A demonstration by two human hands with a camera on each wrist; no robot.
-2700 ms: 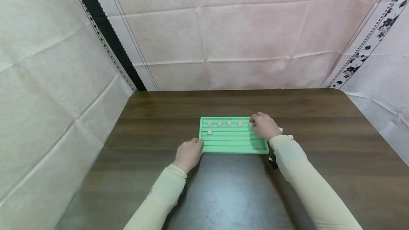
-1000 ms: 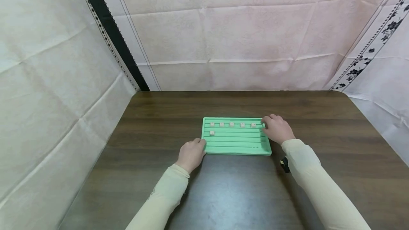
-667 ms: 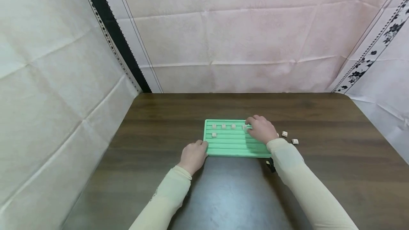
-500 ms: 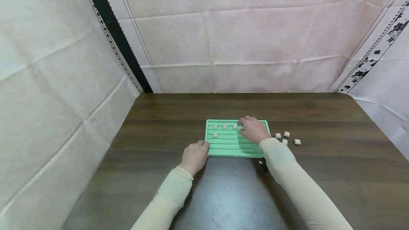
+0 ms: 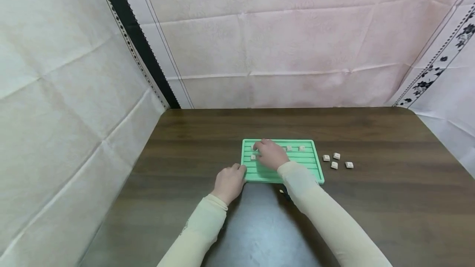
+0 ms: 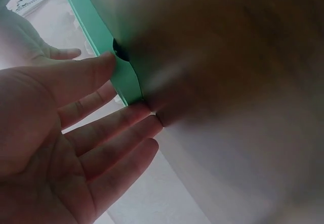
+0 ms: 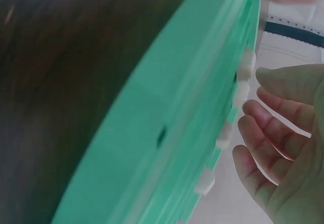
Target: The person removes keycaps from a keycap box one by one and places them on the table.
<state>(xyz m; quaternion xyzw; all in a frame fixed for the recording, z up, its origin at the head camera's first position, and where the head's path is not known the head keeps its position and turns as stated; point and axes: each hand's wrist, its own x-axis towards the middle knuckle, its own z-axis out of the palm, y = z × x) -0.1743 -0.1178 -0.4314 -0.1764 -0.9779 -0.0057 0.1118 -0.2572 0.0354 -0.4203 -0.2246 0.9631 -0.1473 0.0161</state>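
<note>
Hovering over the green rectangular plastic tray (image 5: 307, 160) on the brown wooden surface (image 5: 378, 201), the right hand (image 5: 272, 154), fingers parted, apparently empty, could knock white plastic cubes (image 5: 302, 148) askew; should the left hand (image 5: 228, 181), pinching a corner, slip, the tray may skid.

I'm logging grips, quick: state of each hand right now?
Left hand: closed, holding the green board at its near left corner.
Right hand: open above the board, holding nothing visible.
</note>
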